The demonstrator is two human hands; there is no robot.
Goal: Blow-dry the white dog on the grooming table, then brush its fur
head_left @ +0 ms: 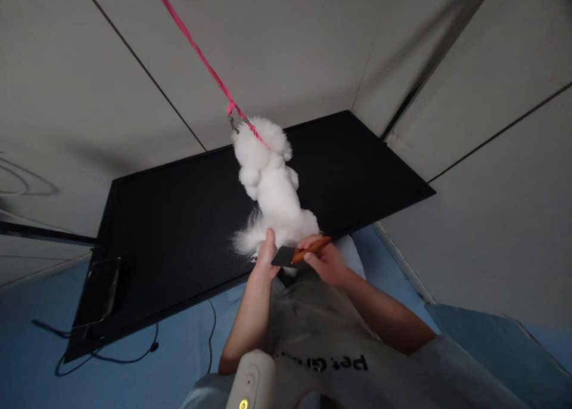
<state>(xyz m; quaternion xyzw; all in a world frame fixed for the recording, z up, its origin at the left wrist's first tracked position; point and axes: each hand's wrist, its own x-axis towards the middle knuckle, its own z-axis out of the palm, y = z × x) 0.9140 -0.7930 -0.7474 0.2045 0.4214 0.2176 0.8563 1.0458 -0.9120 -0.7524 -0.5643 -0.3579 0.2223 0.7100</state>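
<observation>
A fluffy white dog [279, 191] stands on a black table, its head away from me and its rear close to my body. My right hand [326, 260] grips the orange-brown handle of a slicker brush [285, 256]; the brush's flat dark head points left, right behind the dog's hindquarters. My left hand [267, 257] is at the dog's rear, just left of the brush head, with its thumb stretched up along the fur beside the bushy tail [250, 233]. Its other fingers are partly hidden. A pink leash [201, 57] with a metal clip runs up from the dog's neck.
The black table [179, 206] has a ribbed top and stands against grey wall panels. A dark flat, glossy object [97, 293] lies at its left end. Black cables [129, 359] hang below the near edge over a blue floor. A white device [252, 379] is at my chest.
</observation>
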